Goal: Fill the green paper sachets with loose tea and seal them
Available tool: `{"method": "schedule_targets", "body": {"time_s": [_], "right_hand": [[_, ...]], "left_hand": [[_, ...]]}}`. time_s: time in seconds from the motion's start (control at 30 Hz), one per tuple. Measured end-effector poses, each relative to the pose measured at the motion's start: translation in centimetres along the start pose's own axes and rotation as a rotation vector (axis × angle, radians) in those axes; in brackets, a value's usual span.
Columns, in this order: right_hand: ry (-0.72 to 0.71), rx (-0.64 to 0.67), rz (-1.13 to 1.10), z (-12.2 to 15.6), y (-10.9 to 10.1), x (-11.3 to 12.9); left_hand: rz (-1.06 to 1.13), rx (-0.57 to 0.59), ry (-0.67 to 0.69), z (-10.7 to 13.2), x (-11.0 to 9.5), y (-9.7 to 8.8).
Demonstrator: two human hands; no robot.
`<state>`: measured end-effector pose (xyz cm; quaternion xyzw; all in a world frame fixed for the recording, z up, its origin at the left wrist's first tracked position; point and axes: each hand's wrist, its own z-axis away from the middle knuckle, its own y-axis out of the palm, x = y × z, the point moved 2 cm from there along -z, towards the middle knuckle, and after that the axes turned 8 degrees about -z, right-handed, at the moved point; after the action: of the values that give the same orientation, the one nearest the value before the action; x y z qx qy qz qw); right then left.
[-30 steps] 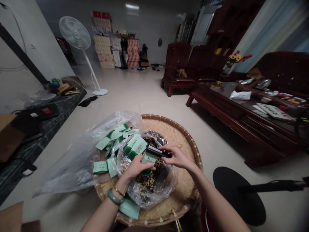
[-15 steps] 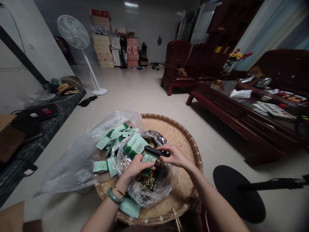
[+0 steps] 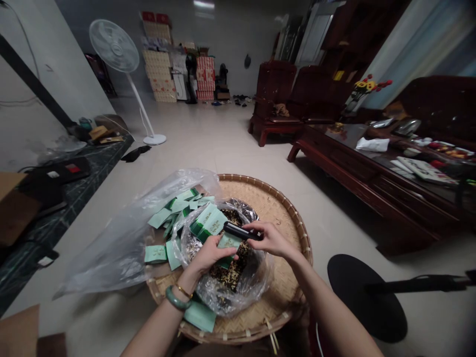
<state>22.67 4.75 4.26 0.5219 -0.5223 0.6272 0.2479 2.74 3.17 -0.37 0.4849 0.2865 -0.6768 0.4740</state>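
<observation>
My left hand (image 3: pixel 209 255), with a green bangle on the wrist, is closed on a small green packet (image 3: pixel 227 244) and holds it upright over a clear plastic bag of dark loose bits (image 3: pixel 227 277). My right hand (image 3: pixel 272 239) grips a black stick-shaped tool (image 3: pixel 241 231) and lays it across the top of that packet. More green packets (image 3: pixel 174 213) lie heaped to the left, partly inside a big clear plastic bag (image 3: pixel 122 238). Everything rests on a round woven bamboo tray (image 3: pixel 282 208).
A dark wooden coffee table (image 3: pixel 375 168) with papers and dishes runs along the right, wooden armchairs (image 3: pixel 275 99) behind it. A white standing fan (image 3: pixel 119 54) and stacked cartons (image 3: pixel 163 74) stand at the back. A black round base (image 3: pixel 366 297) lies right of the tray; a dark bench (image 3: pixel 55 193) is left.
Both hands stay at the packet over the bag. The black tool has shifted slightly along the packet's top; the view has tilted a little.
</observation>
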Motion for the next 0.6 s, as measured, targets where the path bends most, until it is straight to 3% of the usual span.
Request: {"method": "schedule_targets", "body": {"time_s": [0.6], "right_hand": [[0.034, 0.011, -0.061, 0.02, 0.43, 0.13]], "left_hand": [[-0.004, -0.001, -0.004, -0.04, 0.02, -0.31]]}}
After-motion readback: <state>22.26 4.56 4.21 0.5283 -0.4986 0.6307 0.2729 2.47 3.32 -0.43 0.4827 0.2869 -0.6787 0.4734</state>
